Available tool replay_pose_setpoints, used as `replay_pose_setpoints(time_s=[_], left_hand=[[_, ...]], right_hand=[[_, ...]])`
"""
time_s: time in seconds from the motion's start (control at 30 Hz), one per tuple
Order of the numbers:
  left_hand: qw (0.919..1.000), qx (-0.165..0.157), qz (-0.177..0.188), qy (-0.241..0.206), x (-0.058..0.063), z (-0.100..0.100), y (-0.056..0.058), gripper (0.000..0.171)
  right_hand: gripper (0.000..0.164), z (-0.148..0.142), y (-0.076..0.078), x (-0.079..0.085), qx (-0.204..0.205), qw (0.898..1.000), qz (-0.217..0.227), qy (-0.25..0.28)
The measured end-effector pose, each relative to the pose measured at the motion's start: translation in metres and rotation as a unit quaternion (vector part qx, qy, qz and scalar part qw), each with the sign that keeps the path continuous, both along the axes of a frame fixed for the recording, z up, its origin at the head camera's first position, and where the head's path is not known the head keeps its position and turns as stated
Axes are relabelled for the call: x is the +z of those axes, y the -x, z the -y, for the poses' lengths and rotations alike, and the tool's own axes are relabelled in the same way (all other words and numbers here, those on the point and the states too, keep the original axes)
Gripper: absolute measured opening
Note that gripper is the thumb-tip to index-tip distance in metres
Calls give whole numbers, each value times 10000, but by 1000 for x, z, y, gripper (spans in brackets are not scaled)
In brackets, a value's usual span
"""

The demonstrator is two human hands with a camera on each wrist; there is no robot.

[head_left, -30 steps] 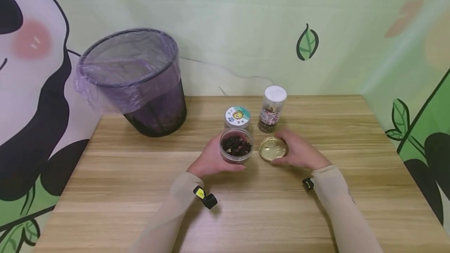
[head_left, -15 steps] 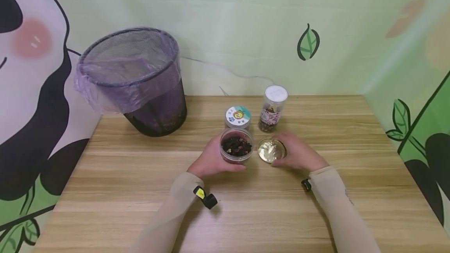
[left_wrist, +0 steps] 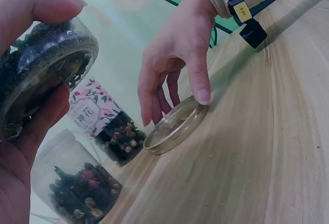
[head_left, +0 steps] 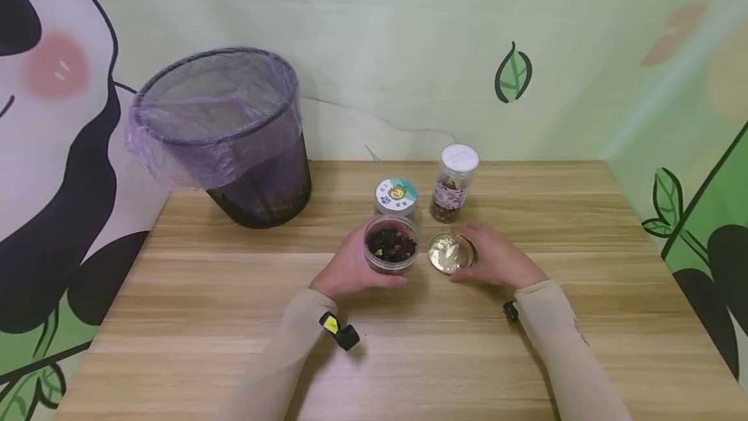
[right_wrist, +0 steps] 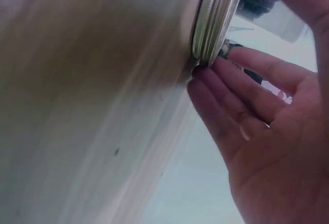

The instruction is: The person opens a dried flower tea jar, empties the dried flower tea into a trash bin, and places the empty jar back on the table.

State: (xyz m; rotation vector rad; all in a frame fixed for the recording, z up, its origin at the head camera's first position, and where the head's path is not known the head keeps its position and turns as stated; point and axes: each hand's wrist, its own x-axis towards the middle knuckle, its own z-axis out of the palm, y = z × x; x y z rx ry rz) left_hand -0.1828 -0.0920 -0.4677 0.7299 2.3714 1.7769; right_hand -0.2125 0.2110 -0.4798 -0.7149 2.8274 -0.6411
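An open jar [head_left: 391,245] of dark dried pieces is held by the left hand [head_left: 346,266], fingers wrapped round its side. The gold lid [head_left: 450,253] is pinched at its rim by the right hand [head_left: 497,257], low at the bench [head_left: 438,356]. Since a second ago, the lid has been shifted slightly jarward; the tall jar [head_left: 454,184] has been left in place.

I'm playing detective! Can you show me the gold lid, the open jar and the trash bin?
Gold lid [head_left: 450,253], head view, on its shiny face.
Open jar [head_left: 390,266], head view, on its front rim.
Trash bin [head_left: 265,195], head view, on its lower wall.
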Motion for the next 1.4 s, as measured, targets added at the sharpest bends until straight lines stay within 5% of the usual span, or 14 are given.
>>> replay_pose_setpoints(time_s=[0.17, 0.3, 0.57, 0.7, 1.03, 1.23, 1.4], left_hand=[[9996, 288, -44, 48, 15, 6, -4, 94], [9978, 533, -383, 46, 38, 13, -6, 97], [9781, 1219, -1675, -201, 96, 40, -7, 101], [9652, 1728, -1916, -422, 123, 57, -4, 95], [9306, 2934, -1970, -956, 173, 104, 12, 91], [9205, 3201, -1898, -1187, 188, 131, 19, 87], [9156, 3415, -1803, -1120, 192, 143, 22, 86]], right_hand=[[77, 4, -2, 8, 112, 9987, -486, 54], [55, 20, -6, 31, 419, 9914, -1206, 286], [36, 76, 2, 86, 1287, 9484, -2707, 1033], [36, 111, 19, 107, 1608, 9367, -2878, 1181], [49, 196, 58, 153, 1950, 9298, -2928, 1083], [60, 244, 71, 175, 2134, 9220, -3111, 874], [58, 275, 81, 180, 2075, 9244, -3199, 93]])
